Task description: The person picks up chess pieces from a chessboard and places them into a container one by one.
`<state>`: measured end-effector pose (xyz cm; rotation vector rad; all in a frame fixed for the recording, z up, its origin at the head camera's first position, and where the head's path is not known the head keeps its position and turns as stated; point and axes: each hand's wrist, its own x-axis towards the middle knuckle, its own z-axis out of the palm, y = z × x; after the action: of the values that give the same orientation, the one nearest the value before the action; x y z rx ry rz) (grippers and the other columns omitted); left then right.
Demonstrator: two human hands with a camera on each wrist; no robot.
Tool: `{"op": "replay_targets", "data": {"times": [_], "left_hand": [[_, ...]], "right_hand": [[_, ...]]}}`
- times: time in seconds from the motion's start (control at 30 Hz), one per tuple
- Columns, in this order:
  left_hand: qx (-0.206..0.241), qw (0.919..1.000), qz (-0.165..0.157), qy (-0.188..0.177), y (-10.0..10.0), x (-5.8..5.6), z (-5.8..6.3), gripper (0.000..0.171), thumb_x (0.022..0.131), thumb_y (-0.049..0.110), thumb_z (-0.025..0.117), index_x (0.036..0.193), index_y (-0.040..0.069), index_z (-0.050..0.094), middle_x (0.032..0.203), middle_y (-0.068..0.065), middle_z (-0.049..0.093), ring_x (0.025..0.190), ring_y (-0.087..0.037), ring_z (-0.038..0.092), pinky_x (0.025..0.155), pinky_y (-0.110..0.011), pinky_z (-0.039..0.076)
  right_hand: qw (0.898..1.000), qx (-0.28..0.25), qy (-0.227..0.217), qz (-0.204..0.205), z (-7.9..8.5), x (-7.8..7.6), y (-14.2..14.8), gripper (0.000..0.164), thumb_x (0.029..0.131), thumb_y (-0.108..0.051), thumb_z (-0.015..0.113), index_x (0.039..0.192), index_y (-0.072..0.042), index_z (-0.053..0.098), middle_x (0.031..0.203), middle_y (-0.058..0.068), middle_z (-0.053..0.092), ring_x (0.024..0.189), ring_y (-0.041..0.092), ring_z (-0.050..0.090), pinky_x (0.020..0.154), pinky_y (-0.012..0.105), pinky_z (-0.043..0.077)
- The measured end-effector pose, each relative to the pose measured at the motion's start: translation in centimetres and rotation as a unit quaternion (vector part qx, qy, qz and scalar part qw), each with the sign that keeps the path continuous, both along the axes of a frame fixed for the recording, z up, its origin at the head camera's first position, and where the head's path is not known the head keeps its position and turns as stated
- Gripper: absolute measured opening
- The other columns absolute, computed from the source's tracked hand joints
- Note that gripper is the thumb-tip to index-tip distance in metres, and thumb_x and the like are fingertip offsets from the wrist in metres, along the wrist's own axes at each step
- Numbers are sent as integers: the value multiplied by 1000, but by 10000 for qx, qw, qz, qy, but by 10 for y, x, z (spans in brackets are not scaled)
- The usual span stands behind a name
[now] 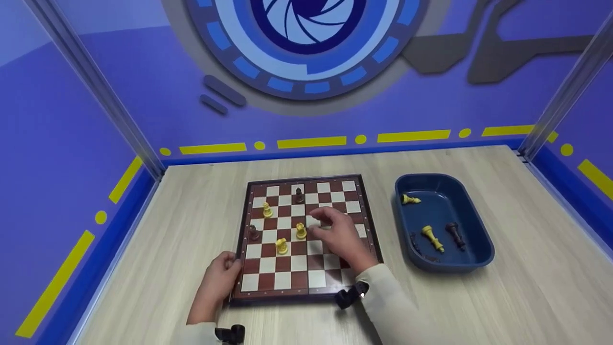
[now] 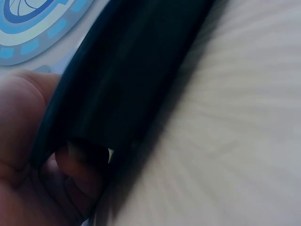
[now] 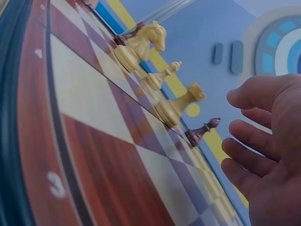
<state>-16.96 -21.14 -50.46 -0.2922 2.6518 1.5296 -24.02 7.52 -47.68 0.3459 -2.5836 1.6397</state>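
A folding chessboard (image 1: 316, 277) lies on the table with several pieces upright on it. My right hand (image 1: 337, 235) hovers over it with loosely bent fingers, holding nothing. Just left of these fingers stands a cream rook (image 1: 300, 231), apart from them in the right wrist view. Nearby are a cream knight (image 1: 281, 246), a cream pawn (image 1: 267, 210), a small dark piece (image 3: 201, 133) farther back, and another dark piece (image 1: 254, 233) by the left edge, its kind unclear. My left hand (image 1: 220, 278) grips the board's left edge, fingers curled at the dark rim (image 2: 122, 70).
Right of the board sits a blue tray (image 1: 471, 211) with several cream and dark chess pieces lying in it. Walls printed in blue and yellow (image 1: 311, 142) enclose the wooden table (image 1: 522, 201) at the back and sides.
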Motion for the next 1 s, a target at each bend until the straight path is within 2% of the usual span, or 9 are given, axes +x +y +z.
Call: {"op": "replay_targets", "data": {"times": [0.17, 0.33, 0.53, 0.73, 1.0], "left_hand": [[-78, 10000, -2, 44, 0, -1, 0, 20, 96, 12, 49, 108, -2, 57, 69, 1, 51, 58, -13, 44, 53, -27, 39], [-180, 9998, -17, 130, 0, -3, 1, 20, 95, 12, 50, 107, -2, 57, 69, 1, 49, 59, -13, 44, 54, -27, 39], [-169, 9998, 52, 54, 2, -3, 3, 20, 95, 13, 50, 106, -1, 58, 68, 1, 49, 59, -13, 45, 53, -28, 39], [-173, 9998, 55, 9, 1, -3, 2, 20, 95, 13, 50, 107, -2, 57, 68, 1, 49, 58, -13, 44, 51, -27, 38], [-124, 9999, 28, 90, -1, -2, -1, 19, 94, 12, 51, 105, -2, 58, 65, 2, 44, 55, -12, 41, 49, -26, 36]], "right_hand": [[9992, -159, -197, 300, -2, -2, -9, 33, 84, -14, 72, 115, -11, 64, 115, 12, 67, 109, 28, 64, 95, 43, 49], [9989, -88, -317, 320, -3, -4, -16, 32, 83, -13, 73, 113, -14, 65, 113, 5, 68, 108, 25, 66, 94, 41, 50], [9994, 78, -255, 241, -5, -4, -22, 25, 83, -14, 71, 108, -15, 68, 106, -3, 70, 99, 18, 65, 89, 38, 51], [9990, 245, -5, 379, -7, -3, -28, 21, 85, -12, 69, 105, -14, 69, 100, -3, 70, 92, 15, 63, 84, 37, 50], [9991, 342, 78, 246, -11, -1, -34, 17, 85, -10, 70, 101, -16, 69, 98, -4, 69, 91, 13, 62, 84, 35, 50]]}}
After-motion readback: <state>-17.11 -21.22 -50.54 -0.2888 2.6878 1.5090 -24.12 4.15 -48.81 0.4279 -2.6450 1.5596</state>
